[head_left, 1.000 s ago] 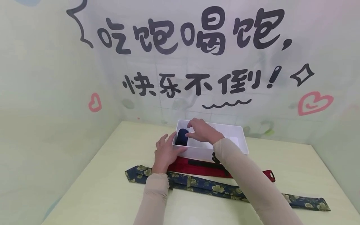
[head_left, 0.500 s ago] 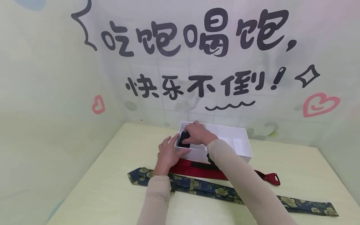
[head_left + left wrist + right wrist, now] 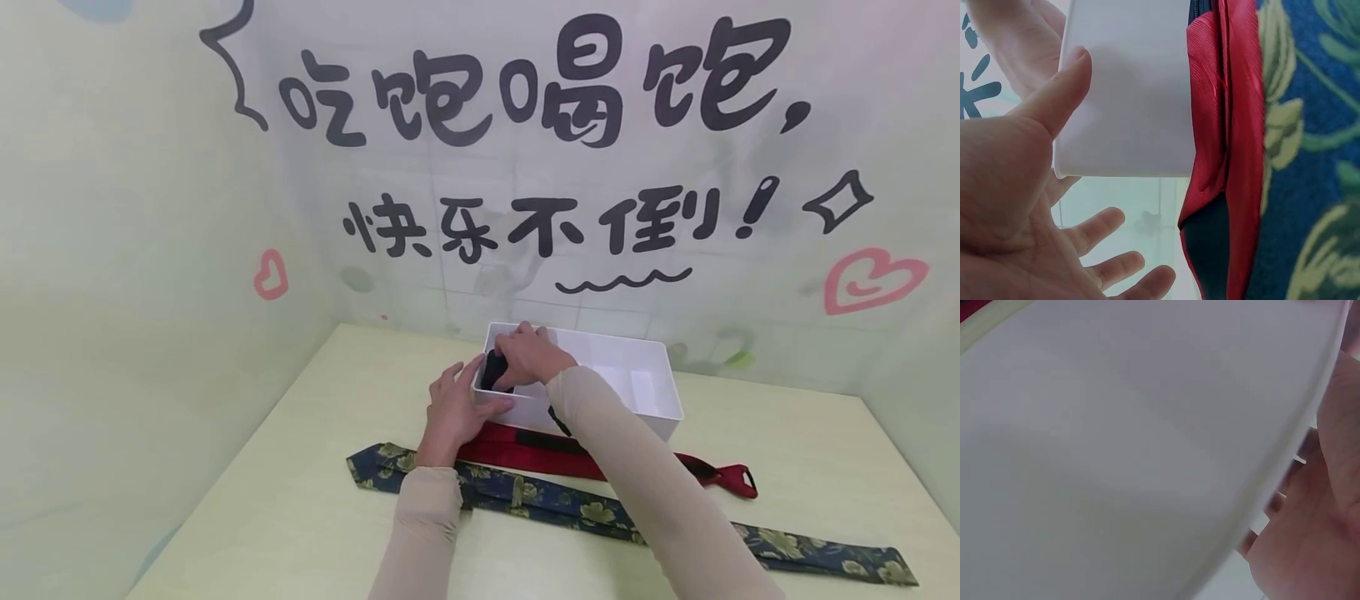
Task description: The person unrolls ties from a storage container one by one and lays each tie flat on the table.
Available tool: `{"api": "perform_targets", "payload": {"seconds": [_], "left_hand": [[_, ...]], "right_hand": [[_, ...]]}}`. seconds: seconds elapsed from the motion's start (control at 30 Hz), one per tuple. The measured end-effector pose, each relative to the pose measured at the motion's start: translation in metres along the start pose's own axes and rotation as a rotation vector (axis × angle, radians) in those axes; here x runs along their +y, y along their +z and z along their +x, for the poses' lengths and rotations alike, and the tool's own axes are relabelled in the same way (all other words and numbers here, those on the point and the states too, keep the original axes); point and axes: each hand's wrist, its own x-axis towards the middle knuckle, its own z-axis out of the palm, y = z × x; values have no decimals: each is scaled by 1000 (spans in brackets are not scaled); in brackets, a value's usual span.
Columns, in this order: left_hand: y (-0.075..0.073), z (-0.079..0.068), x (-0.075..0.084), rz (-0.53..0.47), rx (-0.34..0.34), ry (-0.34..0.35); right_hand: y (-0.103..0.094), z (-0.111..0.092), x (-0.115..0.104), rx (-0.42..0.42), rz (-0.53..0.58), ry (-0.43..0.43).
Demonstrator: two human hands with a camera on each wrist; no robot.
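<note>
A dark navy roll of cloth (image 3: pixel 491 367) stands at the left end of a white plastic box (image 3: pixel 532 411). My right hand (image 3: pixel 530 355) reaches in over the box and grips the roll between thumb and fingers, hiding part of it. With thumb on the front wall and index finger at the end wall, my left hand (image 3: pixel 456 410) holds the box's left corner; its other fingers are spread past the end in the left wrist view. In the right wrist view a white box wall (image 3: pixel 1116 425) covers most of the picture, with the hand (image 3: pixel 1304 531) behind its edge.
A red tie (image 3: pixel 487 451) with a dark strip and a loop at its right end lies just before the box. Nearer still, a blue floral tie (image 3: pixel 596 510) stretches across the table (image 3: pixel 285 475), partly under the forearms. The printed wall (image 3: pixel 450 292) rises behind the box.
My right hand has lowered and closed its fingers on the dark roll, which now shows narrower. The left hand keeps its place at the box corner. The head view has shifted slightly.
</note>
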Motion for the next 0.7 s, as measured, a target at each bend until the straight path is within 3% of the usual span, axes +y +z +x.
{"api": "perform_targets", "payload": {"seconds": [0.5,0.7], "left_hand": [[0,-1,2,-4,3,10],[-1,-2,-1,-10,17,12]], "right_hand": [[0,8,-10,-81,-32,101],[3,11,-11,-65,-23,69]]}}
